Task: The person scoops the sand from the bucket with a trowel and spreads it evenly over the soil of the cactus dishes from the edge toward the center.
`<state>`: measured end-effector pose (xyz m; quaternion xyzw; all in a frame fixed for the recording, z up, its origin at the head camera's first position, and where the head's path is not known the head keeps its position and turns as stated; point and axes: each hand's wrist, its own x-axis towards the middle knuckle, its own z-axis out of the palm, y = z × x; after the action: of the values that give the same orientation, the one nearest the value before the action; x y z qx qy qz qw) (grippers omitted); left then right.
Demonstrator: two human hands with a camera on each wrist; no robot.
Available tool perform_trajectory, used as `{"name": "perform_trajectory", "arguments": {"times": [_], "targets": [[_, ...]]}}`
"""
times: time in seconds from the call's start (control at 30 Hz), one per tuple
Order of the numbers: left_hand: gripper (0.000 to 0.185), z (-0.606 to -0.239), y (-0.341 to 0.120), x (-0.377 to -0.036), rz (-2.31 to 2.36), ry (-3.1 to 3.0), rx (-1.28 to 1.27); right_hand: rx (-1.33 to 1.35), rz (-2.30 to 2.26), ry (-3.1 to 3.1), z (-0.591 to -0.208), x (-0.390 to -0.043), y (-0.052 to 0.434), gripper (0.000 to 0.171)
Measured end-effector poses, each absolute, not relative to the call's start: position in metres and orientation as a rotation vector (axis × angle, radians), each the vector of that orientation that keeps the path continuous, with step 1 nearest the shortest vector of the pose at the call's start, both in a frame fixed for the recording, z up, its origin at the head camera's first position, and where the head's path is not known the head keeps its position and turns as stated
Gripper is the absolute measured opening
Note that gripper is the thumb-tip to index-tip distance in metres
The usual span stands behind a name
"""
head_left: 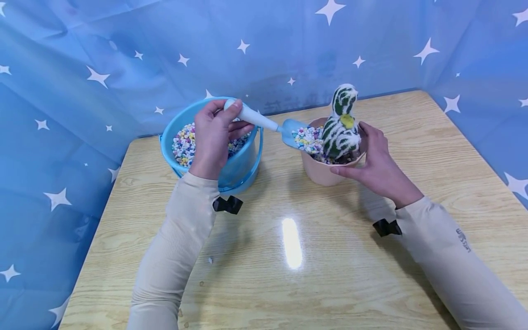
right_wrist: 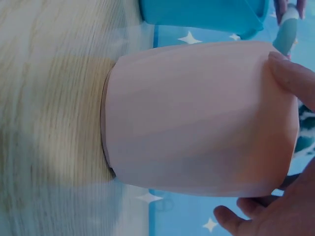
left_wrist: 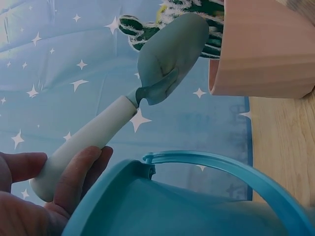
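My left hand (head_left: 218, 130) grips the pale handle of a small blue garden trowel (head_left: 261, 120) above a blue bucket (head_left: 243, 165) of multicoloured pebbles. The trowel's blade carries a heap of pebbles (head_left: 308, 139) and overlaps the rim of a pink flowerpot (head_left: 321, 172). Inside the pot stands a green and white fuzzy cactus (head_left: 343, 126) with a yellow flower. My right hand (head_left: 379, 165) holds the pot at its right side, thumb on the near rim and fingers round the back. From the left wrist, the blade's underside (left_wrist: 170, 59) shows beside the pot.
The bucket's blue handle (left_wrist: 231, 169) hangs down its side. Both stand on a wooden table (head_left: 264, 275) with a bright light reflection near its middle. A blue star-patterned cloth (head_left: 165, 55) rises behind and beside the table. A small pebble (head_left: 211, 260) lies near the left forearm.
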<state>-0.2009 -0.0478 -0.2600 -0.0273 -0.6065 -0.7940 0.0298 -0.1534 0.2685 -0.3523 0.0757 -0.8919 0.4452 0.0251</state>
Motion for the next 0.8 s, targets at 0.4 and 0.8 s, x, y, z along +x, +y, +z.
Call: {"name": "perform_trajectory", "arguments": {"times": [0.4, 0.8], "targets": [[0.024, -0.258, -0.0488, -0.2018, -2.439, -1.879, -0.082, 0.261, 1.462, -2.791, -0.3511, -0.1539, 0.2721, 0.121], [0.022, -0.2562, -0.0459, -0.2005, -2.415, -1.909, -0.133, 0.236, 1.466, -2.815, -0.3533, -0.1558, 0.2739, 0.124]]}}
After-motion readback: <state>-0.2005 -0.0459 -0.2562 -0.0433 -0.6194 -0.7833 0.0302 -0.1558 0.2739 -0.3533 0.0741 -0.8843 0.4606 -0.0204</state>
